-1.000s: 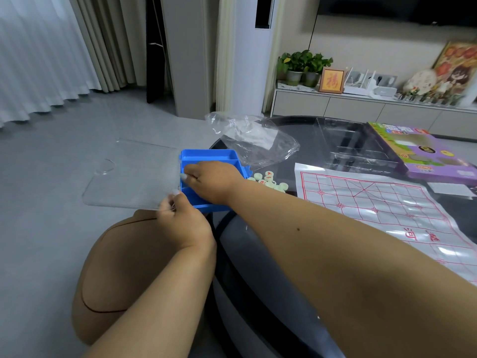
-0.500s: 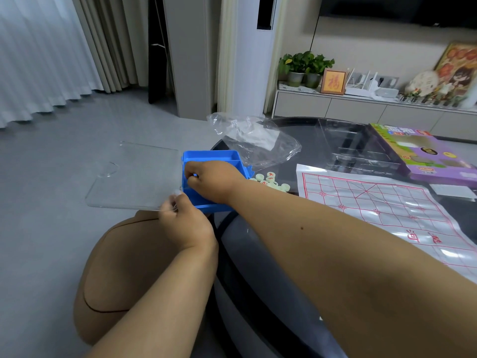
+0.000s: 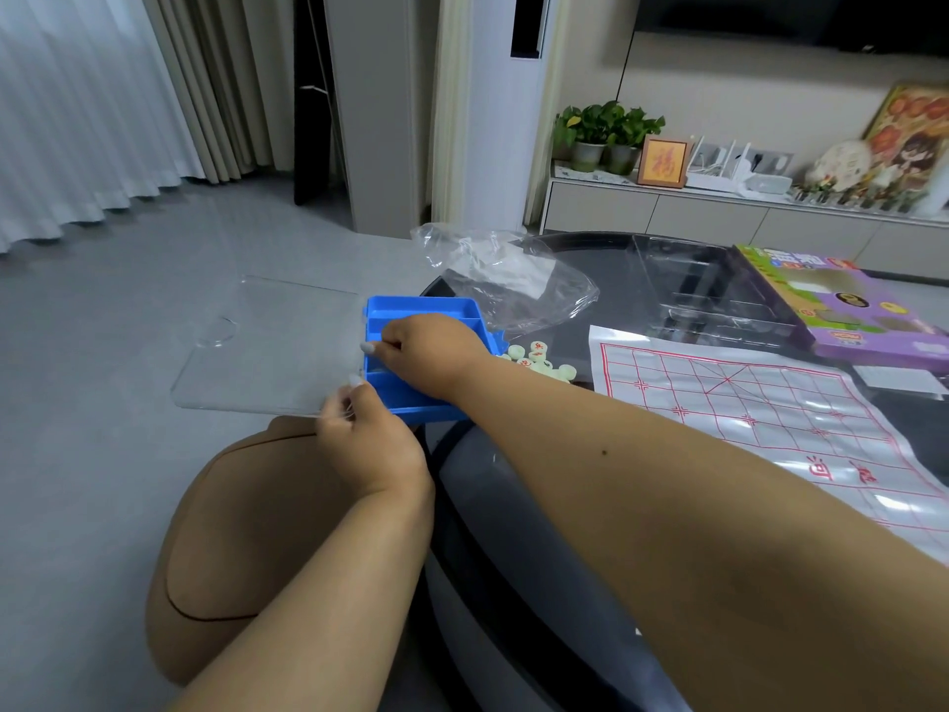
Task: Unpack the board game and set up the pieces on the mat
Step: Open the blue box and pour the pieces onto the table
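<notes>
A blue divided tray [image 3: 426, 306] sits at the round table's left edge. Its clear lid [image 3: 267, 346] sticks out leftward over the floor. My left hand [image 3: 372, 444] pinches the lid's near right corner. My right hand [image 3: 426, 352] rests over the tray with its fingertips curled at the tray's left rim; whether it grips anything is hidden. Several pale green round pieces [image 3: 536, 358] with red characters lie on the table just right of the tray. The white mat [image 3: 744, 403] with a red grid is spread further right.
A crumpled clear plastic bag [image 3: 513, 280] lies behind the tray. A clear plastic insert [image 3: 688, 285] and the purple game box [image 3: 852, 310] sit at the back right. A tan stool [image 3: 246, 537] stands below the table's [image 3: 513, 583] left edge. Grey floor lies to the left.
The lid has stayed sticking out to the left in my left hand. My right hand's fingers have shifted slightly along the tray's left rim.
</notes>
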